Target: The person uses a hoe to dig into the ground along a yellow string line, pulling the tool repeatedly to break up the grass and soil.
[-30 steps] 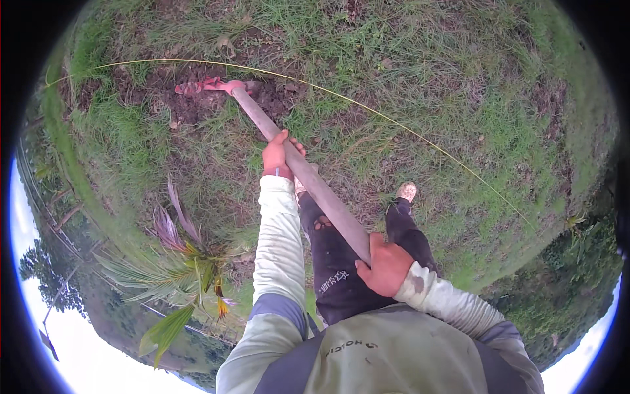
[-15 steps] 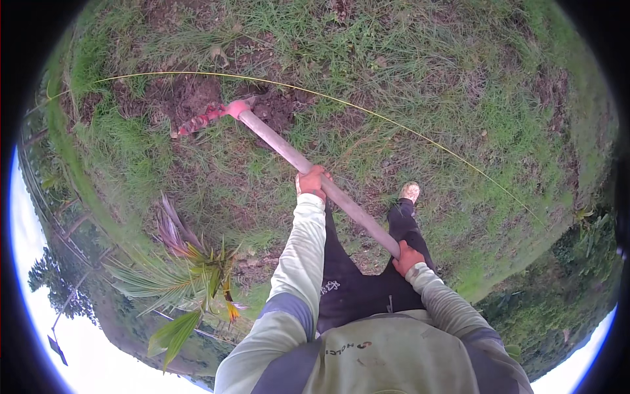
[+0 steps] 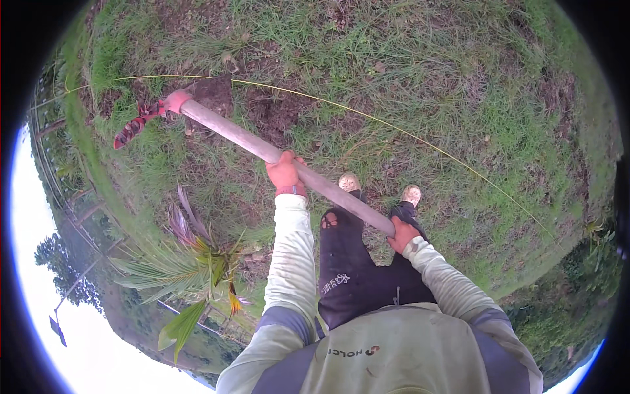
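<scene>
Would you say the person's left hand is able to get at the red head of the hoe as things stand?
Probably not without letting go. The left hand grips the long handle about halfway along, and the red hoe head sits at its far end, out over the grass. Nothing blocks the way.

Beyond the left hand (image 3: 286, 175), the hoe (image 3: 216, 128) has a grey handle and a red, soil-streaked blade.

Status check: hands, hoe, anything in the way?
Left hand and right hand shut on hoe. Red blade lifted above grass. Yellow string crosses beneath.
</scene>
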`<state>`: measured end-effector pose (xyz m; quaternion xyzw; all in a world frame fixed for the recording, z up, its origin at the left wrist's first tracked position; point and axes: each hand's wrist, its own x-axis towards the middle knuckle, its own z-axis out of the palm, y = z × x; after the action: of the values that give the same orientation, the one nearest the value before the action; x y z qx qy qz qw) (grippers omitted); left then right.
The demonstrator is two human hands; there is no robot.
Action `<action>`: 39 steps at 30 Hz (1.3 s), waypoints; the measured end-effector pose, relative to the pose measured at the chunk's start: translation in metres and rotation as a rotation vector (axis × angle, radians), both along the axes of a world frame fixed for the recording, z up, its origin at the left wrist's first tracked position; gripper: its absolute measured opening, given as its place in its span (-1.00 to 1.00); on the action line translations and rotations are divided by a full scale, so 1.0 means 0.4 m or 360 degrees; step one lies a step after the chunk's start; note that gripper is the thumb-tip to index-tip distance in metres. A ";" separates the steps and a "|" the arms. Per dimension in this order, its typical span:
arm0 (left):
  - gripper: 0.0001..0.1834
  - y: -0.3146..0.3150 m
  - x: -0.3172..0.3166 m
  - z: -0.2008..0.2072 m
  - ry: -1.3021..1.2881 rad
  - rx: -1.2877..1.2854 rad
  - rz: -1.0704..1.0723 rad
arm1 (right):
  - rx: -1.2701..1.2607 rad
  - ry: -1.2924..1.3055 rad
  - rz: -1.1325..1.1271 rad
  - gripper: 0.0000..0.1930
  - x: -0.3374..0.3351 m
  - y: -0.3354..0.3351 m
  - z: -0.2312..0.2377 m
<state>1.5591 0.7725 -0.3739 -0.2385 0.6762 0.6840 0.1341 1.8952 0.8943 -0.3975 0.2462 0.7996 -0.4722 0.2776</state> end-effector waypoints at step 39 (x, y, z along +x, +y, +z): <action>-0.87 0.210 0.379 0.102 0.1121 -0.0046 0.0224 | 0.0204 0.0791 0.0079 -0.72 0.128 0.378 -0.251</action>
<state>1.7105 0.8565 -0.3333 -0.0358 0.6725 0.7222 -0.1579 1.9463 1.0456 -0.4978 0.1201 0.8773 -0.4596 0.0679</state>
